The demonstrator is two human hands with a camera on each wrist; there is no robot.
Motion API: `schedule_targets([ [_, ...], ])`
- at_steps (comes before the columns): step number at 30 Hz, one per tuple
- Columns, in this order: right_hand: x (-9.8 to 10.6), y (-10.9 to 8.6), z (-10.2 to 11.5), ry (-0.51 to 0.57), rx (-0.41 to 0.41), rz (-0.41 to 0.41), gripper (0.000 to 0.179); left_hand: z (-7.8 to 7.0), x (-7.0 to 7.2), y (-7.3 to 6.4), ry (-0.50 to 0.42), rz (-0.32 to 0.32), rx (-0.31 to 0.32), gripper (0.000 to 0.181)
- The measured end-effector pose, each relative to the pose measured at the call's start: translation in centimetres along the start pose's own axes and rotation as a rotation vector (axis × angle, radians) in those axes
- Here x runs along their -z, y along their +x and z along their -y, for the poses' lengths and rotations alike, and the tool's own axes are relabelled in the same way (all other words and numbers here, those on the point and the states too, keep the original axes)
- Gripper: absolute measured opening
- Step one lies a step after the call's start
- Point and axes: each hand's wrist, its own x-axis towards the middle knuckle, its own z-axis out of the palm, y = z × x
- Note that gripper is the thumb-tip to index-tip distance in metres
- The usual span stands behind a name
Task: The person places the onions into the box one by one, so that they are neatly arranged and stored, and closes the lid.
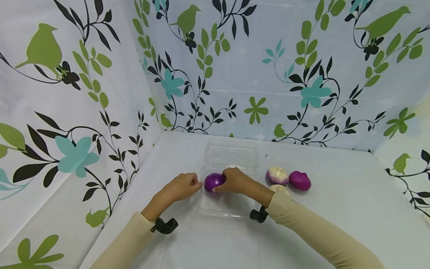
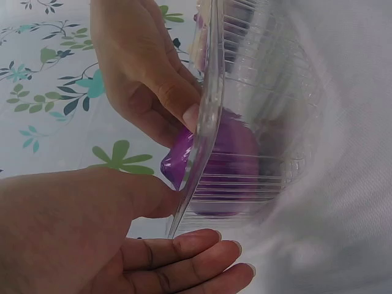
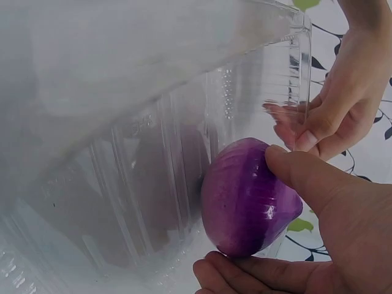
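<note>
My right hand grips a glossy purple onion between thumb and fingers, inside the left part of a clear plastic clamshell container. In the right wrist view the onion lies on its side, its pointed tip towards the palm. At the container's left side, my left hand pinches the rim, with the thumb on the inner side and the fingers outside, as the left wrist view shows. The ribbed wall stands in front of part of the onion there. The container's lid lies folded back, away from me.
Right of the container sit a white-and-purple onion and a magenta onion. A pale onion is partly hidden by the right wrist. A leaf-and-bird patterned cloth hangs behind the white table.
</note>
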Motion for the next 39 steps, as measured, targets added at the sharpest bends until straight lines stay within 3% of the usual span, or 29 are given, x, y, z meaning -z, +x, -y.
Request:
schedule_targets([
  [16, 0.2, -0.2, -0.1, -0.007, -0.028, 0.002, 0.062, -0.3, 0.0, 0.3, 0.01, 0.006, 0.004, 0.02],
  [26, 0.8, -0.6, 0.3, -0.042, -0.064, 0.008, 0.076, -0.6, 0.1, 0.1, 0.021, 0.012, 0.002, 0.022],
  [34, 2.5, -1.3, -0.6, -0.052, -0.034, 0.017, 0.079, -0.4, 0.0, 0.1, 0.013, 0.016, 0.01, 0.023],
  [39, 4.5, -2.1, -1.7, -0.014, -0.006, -0.025, 0.075, -0.4, 0.1, 0.0, 0.007, 0.016, 0.01, 0.021],
])
